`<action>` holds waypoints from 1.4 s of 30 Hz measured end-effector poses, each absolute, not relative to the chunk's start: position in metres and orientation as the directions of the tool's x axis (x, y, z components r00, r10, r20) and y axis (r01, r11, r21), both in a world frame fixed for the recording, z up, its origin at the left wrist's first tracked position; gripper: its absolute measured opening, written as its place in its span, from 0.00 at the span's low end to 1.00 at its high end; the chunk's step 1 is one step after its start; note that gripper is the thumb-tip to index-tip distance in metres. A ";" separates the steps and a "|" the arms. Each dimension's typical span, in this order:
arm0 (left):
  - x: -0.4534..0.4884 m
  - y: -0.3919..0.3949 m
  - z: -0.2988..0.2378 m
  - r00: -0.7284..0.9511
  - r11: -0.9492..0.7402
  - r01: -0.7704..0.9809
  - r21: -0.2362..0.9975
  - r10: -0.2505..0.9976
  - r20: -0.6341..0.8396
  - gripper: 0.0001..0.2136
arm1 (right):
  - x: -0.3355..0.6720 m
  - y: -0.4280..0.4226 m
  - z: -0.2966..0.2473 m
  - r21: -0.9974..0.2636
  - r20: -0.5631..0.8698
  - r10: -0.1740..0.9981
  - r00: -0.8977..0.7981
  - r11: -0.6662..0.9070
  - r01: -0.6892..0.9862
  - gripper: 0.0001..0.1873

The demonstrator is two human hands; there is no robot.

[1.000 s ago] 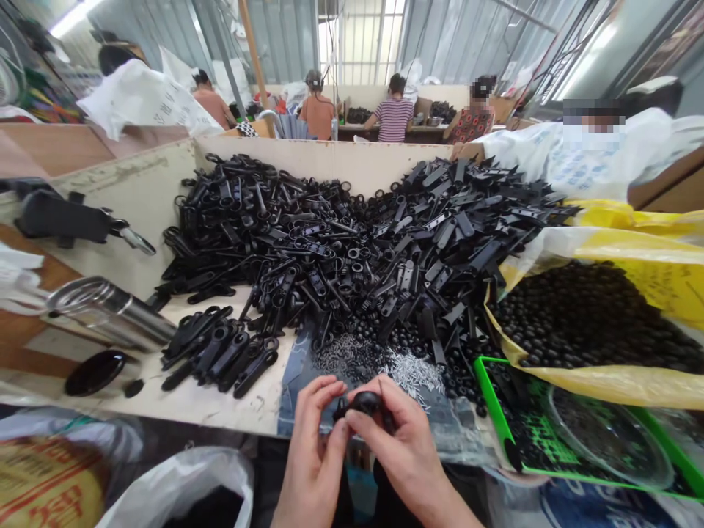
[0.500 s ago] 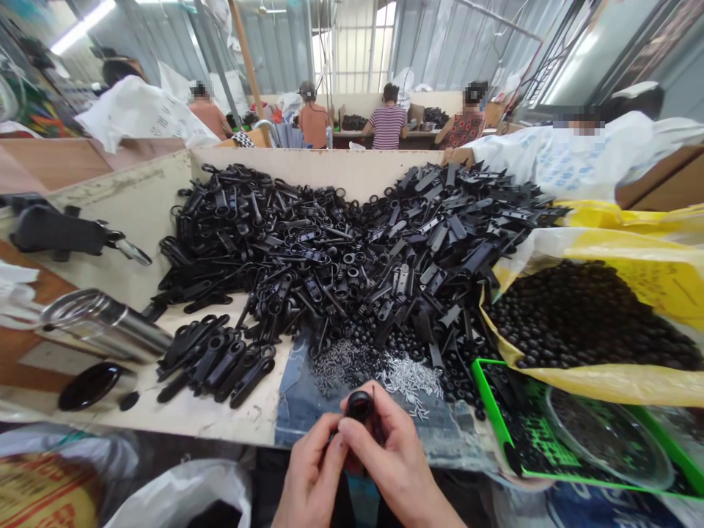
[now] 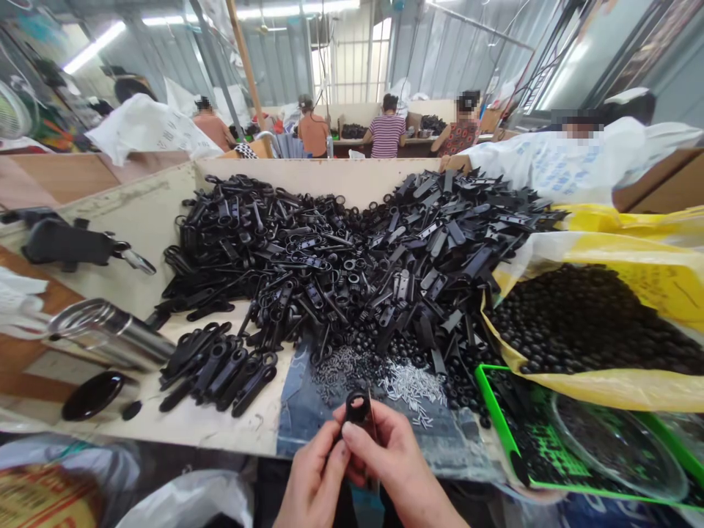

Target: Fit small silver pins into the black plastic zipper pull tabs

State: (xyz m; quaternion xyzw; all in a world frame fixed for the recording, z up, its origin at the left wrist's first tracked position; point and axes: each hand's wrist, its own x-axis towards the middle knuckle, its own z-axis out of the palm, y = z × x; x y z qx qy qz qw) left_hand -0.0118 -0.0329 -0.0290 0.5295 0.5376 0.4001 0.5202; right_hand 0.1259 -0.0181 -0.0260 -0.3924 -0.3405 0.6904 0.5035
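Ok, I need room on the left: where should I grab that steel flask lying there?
Grip the steel flask round the middle of its barrel, from above: it lies on its side with the round wall bare on top, and black pieces crowd its right end. Its mouth seems open, so keep it level.

A small-parts assembly workshop. A walled worktable carries a huge heap of black plastic parts, with a yellow sack of black beads beside it. Other workers sit at benches under corrugated metal walls and strip lights.
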 end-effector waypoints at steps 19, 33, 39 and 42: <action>-0.017 -0.045 -0.039 -0.042 0.198 0.079 0.977 0.980 -0.196 0.27 | 0.123 -0.020 -0.017 -0.876 -0.276 0.944 -0.180 -0.324 -0.358 0.27; -0.020 -0.038 -0.040 0.003 0.192 -0.009 0.981 0.981 -0.192 0.24 | 0.119 -0.021 -0.024 -0.863 -0.274 0.940 -0.201 -0.333 -0.381 0.31; -0.019 -0.040 -0.042 -0.002 0.217 -0.005 0.976 0.976 -0.217 0.23 | 0.111 -0.022 -0.029 -0.842 -0.286 0.944 -0.168 -0.331 -0.427 0.27; -0.019 -0.041 -0.043 -0.016 0.218 0.002 0.976 0.976 -0.218 0.25 | 0.109 -0.022 -0.039 -0.843 -0.285 0.941 -0.182 -0.336 -0.420 0.29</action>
